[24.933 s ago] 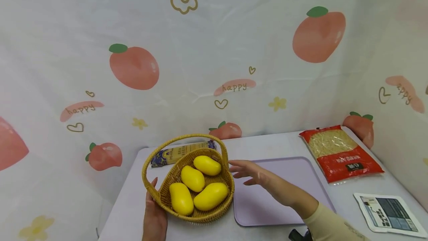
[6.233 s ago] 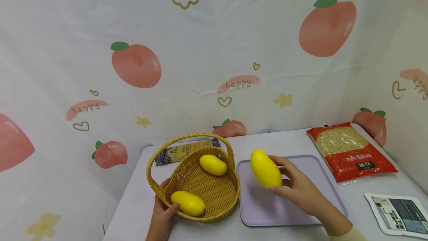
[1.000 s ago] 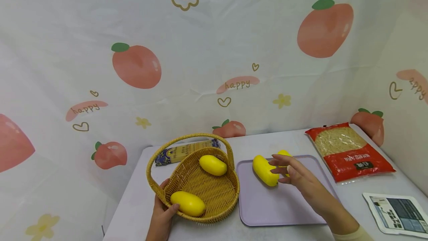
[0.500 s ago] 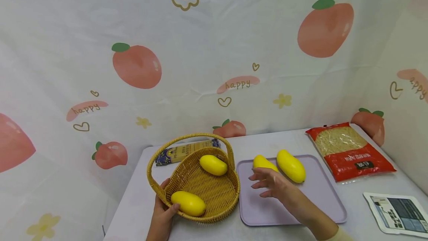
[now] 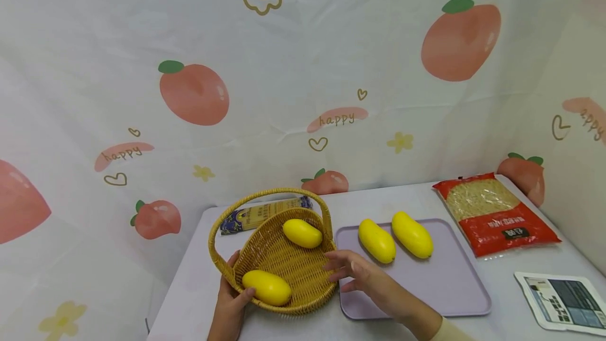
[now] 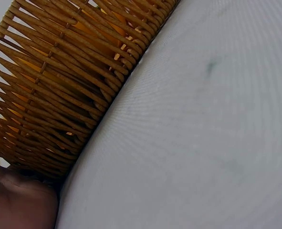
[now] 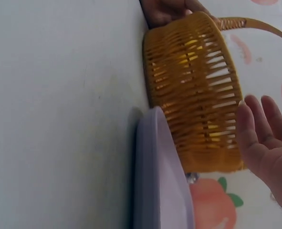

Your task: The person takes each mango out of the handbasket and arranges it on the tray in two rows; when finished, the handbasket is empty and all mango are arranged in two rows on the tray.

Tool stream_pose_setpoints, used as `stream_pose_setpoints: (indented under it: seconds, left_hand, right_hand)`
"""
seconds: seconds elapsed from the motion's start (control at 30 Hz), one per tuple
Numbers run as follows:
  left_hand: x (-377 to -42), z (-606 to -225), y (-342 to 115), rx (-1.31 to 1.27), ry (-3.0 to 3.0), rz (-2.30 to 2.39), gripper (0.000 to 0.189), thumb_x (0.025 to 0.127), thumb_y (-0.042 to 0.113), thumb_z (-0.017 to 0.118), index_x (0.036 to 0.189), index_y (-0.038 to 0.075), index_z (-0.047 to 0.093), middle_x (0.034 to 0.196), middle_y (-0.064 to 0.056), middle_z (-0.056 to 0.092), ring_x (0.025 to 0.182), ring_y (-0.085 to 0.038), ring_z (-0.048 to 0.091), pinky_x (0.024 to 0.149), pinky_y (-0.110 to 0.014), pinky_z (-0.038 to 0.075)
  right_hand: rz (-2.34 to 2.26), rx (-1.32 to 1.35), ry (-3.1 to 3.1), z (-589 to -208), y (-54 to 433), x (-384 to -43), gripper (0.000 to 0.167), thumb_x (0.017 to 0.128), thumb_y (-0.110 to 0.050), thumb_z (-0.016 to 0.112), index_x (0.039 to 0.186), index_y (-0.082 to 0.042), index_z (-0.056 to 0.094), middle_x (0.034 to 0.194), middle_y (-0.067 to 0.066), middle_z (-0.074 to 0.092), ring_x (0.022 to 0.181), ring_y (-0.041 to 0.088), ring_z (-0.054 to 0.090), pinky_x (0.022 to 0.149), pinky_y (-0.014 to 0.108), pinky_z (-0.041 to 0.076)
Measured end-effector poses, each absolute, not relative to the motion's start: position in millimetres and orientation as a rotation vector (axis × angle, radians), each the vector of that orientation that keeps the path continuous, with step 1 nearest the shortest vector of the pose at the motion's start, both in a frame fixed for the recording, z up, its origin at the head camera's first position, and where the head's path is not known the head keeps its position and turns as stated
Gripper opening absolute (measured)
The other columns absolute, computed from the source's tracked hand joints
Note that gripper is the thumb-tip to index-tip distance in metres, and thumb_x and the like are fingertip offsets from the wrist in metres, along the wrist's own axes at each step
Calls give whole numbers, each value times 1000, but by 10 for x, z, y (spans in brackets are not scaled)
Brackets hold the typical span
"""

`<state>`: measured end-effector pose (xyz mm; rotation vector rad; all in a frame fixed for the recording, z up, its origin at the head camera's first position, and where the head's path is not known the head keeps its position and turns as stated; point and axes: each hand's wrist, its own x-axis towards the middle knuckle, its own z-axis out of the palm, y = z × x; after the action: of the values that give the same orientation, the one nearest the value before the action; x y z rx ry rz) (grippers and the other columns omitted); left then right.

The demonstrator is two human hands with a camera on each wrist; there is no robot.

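Note:
A wicker basket point(image 5: 303, 278) with a tall arched handle stands on the table, two yellow mangoes inside. One mango point(image 5: 266, 288) lies at the near left, the other mango point(image 5: 302, 233) at the far right. My left hand point(image 5: 229, 307) grips the basket's left rim, its thumb over the edge by the nearer mango; the left wrist view shows the woven side close up. My right hand point(image 5: 362, 280) hovers at the basket's right rim, fingers spread and holding nothing. On the lilac tray point(image 5: 440, 293) two more mangoes, a left mango point(image 5: 376, 241) and a right mango point(image 5: 412, 234), lie side by side.
Behind the basket lies a pack of noodles point(image 5: 265, 214). A red bag of dry food point(image 5: 497, 217) sits at the back right, and a white printed packet point(image 5: 561, 301) in front of it. A fruit-patterned cloth point(image 5: 284, 67) hangs behind the table.
Since a second ago my right hand has moved left from beside the mangoes on the tray to the basket's right rim. Earlier it carried a mango over the tray. My left hand stays put.

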<state>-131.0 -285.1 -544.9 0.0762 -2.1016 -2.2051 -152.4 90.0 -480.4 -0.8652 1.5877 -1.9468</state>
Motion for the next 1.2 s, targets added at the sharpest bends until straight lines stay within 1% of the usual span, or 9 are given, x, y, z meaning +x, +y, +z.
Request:
stream_pose_setpoints:
  seconds: [0.1, 0.27, 0.4, 0.57, 0.7, 0.8, 0.87, 1.03, 1.2]
  left_hand:
    - [-1303, -5446, -2853, 75, -2094, -2210, 91, 102, 6, 74, 174, 17, 18, 172, -9, 22, 147, -21, 40, 109, -18, 43]
    - [-1310, -5466, -2859, 62, -2081, -2229, 89, 103, 6, 73, 173, 20, 21, 171, -10, 24, 147, -22, 41, 110, -20, 44]
    - [-1310, -5467, -2861, 69, -2086, -2225, 88, 103, 7, 74, 173, 20, 22, 171, -11, 25, 146, -21, 42, 109, -21, 45]
    - [-1306, -5451, -2858, 82, -2093, -2217, 90, 103, 9, 75, 173, 17, 20, 171, -12, 25, 146, -23, 42, 108, -20, 45]
    - [-1310, -5447, -2853, 89, -2099, -2218, 90, 103, 9, 75, 173, 18, 20, 171, -11, 25, 146, -23, 41, 108, -20, 45]
    - [-1314, -5453, -2851, 93, -2099, -2225, 90, 103, 9, 74, 173, 18, 20, 171, -12, 25, 146, -22, 42, 108, -20, 45]
    - [-1313, -5454, -2849, 92, -2098, -2227, 89, 103, 8, 74, 173, 18, 20, 171, -12, 25, 146, -23, 42, 108, -20, 45]
    - [-1307, -5449, -2848, 99, -2106, -2215, 88, 103, 10, 74, 173, 21, 22, 171, -13, 26, 145, -23, 43, 108, -21, 47]
    - [-1314, -5451, -2852, 94, -2110, -2211, 86, 103, 11, 74, 172, 23, 23, 170, -12, 27, 146, -24, 42, 108, -22, 47]
  right_hand:
    - [-1927, -889, 1591, -4790, 787, -1534, 71, 118, -48, 26, 164, 5, 34, 156, 26, 46, 138, 42, 50, 108, 51, 49]
    - [-1881, -912, 1636, -4733, 645, -1534, 63, 119, -44, 31, 163, 0, 40, 153, 22, 49, 137, 47, 50, 104, 52, 53]
    - [-1869, -914, 1664, -4678, 594, -1533, 59, 118, -42, 34, 162, -3, 43, 151, 18, 51, 136, 47, 50, 103, 52, 54]
    - [-1874, -927, 1647, -4640, 541, -1575, 65, 118, -49, 28, 162, -3, 42, 152, 19, 51, 138, 42, 53, 109, 55, 51]
    - [-1934, -919, 1560, -4650, 461, -1641, 69, 119, -48, 22, 163, 3, 38, 153, 23, 51, 140, 49, 50, 112, 59, 48]
    - [-1991, -863, 1468, -4664, 384, -1693, 73, 119, -49, 19, 164, 7, 35, 154, 28, 50, 141, 53, 48, 113, 59, 47]
    - [-2019, -800, 1421, -4669, 324, -1720, 76, 119, -52, 21, 164, 7, 36, 154, 28, 51, 141, 52, 48, 113, 57, 48]
    - [-2011, -685, 1421, -4667, 135, -1753, 77, 116, -58, 28, 163, 2, 43, 152, 23, 56, 139, 45, 53, 112, 55, 48]
    - [-1961, -641, 1473, -4665, -56, -1783, 71, 117, -56, 29, 160, -3, 49, 149, 21, 58, 136, 42, 55, 112, 59, 47]
